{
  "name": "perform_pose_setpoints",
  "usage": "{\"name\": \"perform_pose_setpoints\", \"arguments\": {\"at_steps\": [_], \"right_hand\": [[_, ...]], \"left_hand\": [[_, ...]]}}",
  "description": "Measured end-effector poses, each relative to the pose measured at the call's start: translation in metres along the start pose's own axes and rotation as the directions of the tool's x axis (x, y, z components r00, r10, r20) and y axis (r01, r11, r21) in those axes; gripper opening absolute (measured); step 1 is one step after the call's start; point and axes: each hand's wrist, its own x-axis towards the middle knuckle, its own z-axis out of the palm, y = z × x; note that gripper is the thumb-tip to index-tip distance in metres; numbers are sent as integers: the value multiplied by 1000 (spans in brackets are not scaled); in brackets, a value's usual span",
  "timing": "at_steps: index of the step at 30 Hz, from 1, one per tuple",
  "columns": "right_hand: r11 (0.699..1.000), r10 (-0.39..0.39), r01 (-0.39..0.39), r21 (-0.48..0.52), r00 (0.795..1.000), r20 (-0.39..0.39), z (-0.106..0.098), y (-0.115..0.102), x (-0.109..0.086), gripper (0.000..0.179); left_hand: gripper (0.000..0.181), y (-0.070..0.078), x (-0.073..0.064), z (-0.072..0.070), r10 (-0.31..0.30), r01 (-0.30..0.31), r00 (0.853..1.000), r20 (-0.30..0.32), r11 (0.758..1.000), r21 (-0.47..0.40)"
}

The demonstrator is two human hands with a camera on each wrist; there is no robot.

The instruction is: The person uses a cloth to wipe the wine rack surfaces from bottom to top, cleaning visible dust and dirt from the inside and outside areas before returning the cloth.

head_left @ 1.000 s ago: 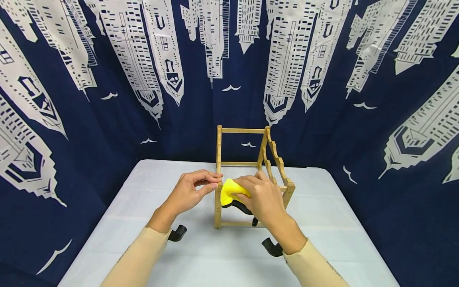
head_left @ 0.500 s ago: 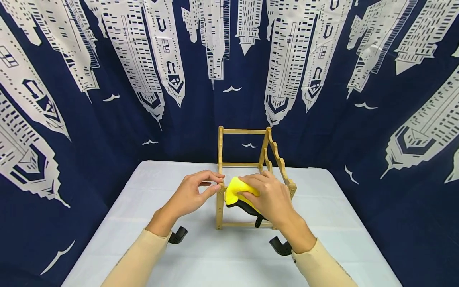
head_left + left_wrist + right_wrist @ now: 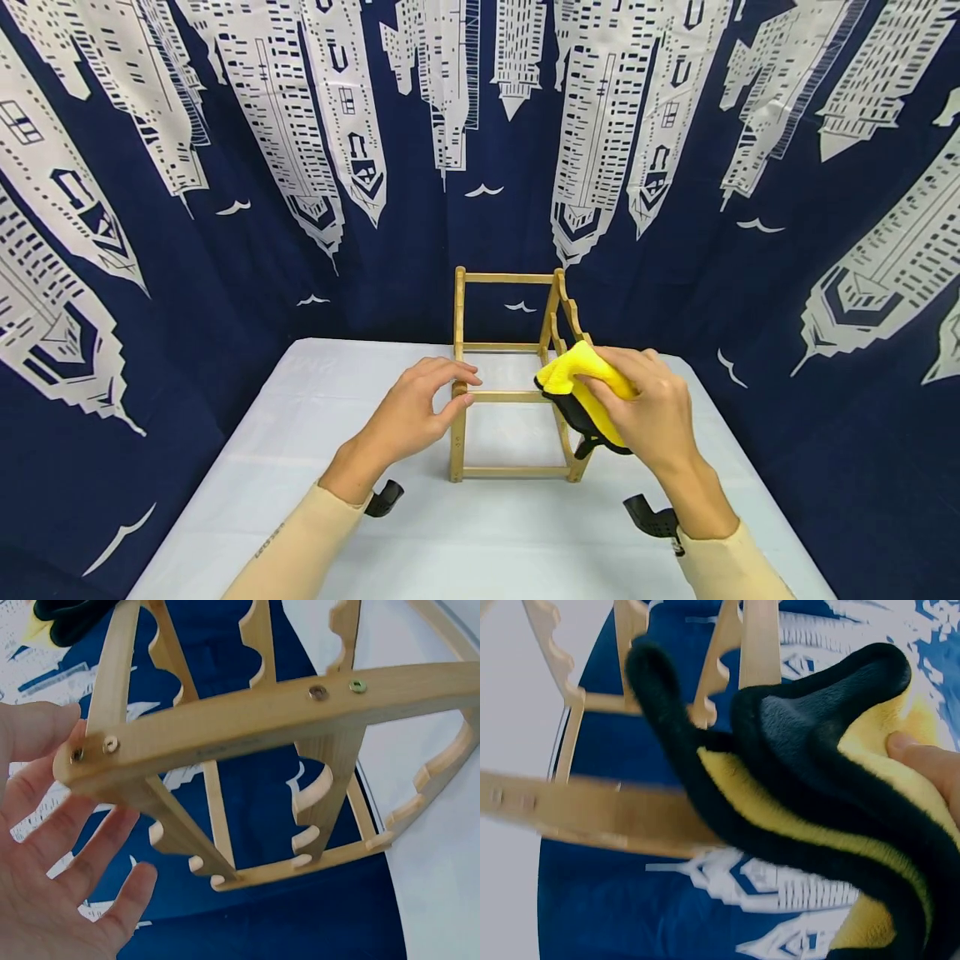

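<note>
Currently my left hand [image 3: 408, 412] is at the near left corner of the wooden rack [image 3: 458, 450]. Its thumb and fingers are apart and relaxed, set around that corner; whether they really touch the wood I cannot tell. A black wrist mount [image 3: 385, 498] juts out beside that wrist. With fingers this loose, I think the rack could slide or twist on the white table [image 3: 510, 533] under a hard push, since it looks light and I have no firm hold on it.

Further right, the rack stands upright around the middle of the table, towards the far side, with the navy curtain [image 3: 420, 267] beyond. Its near top rail [image 3: 510, 397] runs uncovered from my left fingers across to the cloth.

At the near right corner, the yellow cloth [image 3: 564, 367] is bunched in my right hand [image 3: 660, 400], clamped between thumb and fingers, its black edging and a small dark loop [image 3: 585, 448] drooping below. My two hands are well apart. That loop or a slack fold could snag on the notches of the scalloped bar [image 3: 572, 315], and a tug there might tip the rack. The cloth hides the corner behind it, so I cannot see whether it touches; working blind, I might knock my knuckles.
</note>
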Motion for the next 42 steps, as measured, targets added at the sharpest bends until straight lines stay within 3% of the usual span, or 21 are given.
{"name": "perform_pose_setpoints", "arguments": {"at_steps": [5, 10, 19, 24, 27, 31, 36, 42], "right_hand": [[997, 68, -67, 24, 997, -45, -18, 18, -5, 48], [989, 144, -142, 29, 987, -68, -34, 34, -10, 45], [954, 299, -297, 39, 951, -74, -46, 55, -21, 43], [930, 367, -366, 21, 928, -64, -44, 61, -29, 44], [917, 398, -397, 21, 916, -56, -41, 62, -33, 45], [906, 423, -422, 29, 904, -64, -40, 63, -38, 45], [895, 446, -443, 54, 892, -72, -39, 65, -44, 47], [880, 472, -465, 97, 879, -68, -39, 63, -52, 48]], "left_hand": [[20, 9, 4, 9, 54, -52, 998, -29, 996, 71], [20, 25, 19, 21, 125, -123, 992, -17, 985, 119], [23, 59, 59, 56, 208, -223, 974, 92, 952, 210], [28, 74, 78, 83, 206, -245, 965, 160, 928, 281], [31, 78, 86, 97, 192, -237, 964, 181, 932, 274], [32, 81, 90, 106, 169, -209, 970, 174, 947, 244], [33, 81, 90, 107, 150, -185, 976, 159, 953, 240], [36, 77, 84, 104, 163, -197, 975, 151, 946, 256]]}}
